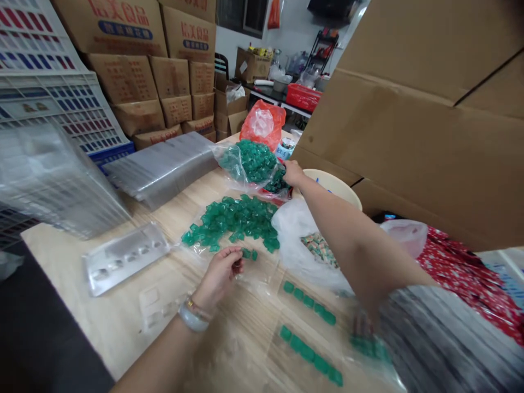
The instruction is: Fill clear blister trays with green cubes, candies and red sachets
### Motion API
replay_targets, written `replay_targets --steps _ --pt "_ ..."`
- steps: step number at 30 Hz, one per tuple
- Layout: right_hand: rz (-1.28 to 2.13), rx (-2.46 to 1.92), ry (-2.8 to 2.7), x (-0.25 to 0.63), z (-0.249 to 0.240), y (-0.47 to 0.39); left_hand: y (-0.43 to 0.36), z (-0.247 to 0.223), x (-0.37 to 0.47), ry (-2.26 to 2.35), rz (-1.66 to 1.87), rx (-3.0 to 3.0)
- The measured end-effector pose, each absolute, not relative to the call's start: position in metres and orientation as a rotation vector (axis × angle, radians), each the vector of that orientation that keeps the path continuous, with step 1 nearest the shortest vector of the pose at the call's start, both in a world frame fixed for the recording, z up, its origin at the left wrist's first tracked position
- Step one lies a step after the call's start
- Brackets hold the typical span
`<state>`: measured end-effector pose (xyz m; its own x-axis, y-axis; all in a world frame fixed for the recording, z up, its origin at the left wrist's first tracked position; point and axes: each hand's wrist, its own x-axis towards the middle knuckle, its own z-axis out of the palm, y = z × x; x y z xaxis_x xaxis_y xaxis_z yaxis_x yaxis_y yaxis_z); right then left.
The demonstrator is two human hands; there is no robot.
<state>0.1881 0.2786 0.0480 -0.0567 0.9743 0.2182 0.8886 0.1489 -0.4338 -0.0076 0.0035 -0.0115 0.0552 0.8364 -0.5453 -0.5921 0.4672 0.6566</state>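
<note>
Pinching glossy, squarish green pieces (249,254), the left hand (219,273) grips narrowly; right hand (293,173), grip unclear.

Two small, glossy, translucent green pieces (250,254) sit at the fingertips of the left grip (237,259), with a loose heap of like squarish pieces (241,218) spread flat just beyond it, tumbled at mixed angles on clear plastic over the bench (229,344). A taller heap (256,158) lies in an open clear bag (227,158) just left of the right grip (289,170). To the right of the left grip and nearer the wearer, two straight slanting rows, a farther one (309,301) and a nearer one (309,355), lie flat and end to end.
</note>
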Motion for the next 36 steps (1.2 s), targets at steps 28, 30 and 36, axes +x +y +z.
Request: replay_targets --steps 28,30,36 --pt "2.048 -1.013 -1.553 0.155 0.082 0.111 0.045 0.043 0.011 1.096 1.348 1.017" --pt "2.012 -1.059 -1.586 0.154 0.083 0.108 0.044 0.043 0.012 1.117 1.346 1.022" --pt "1.926 -1.132 -1.713 0.158 0.083 0.107 0.04 0.043 0.008 1.09 1.371 0.9"
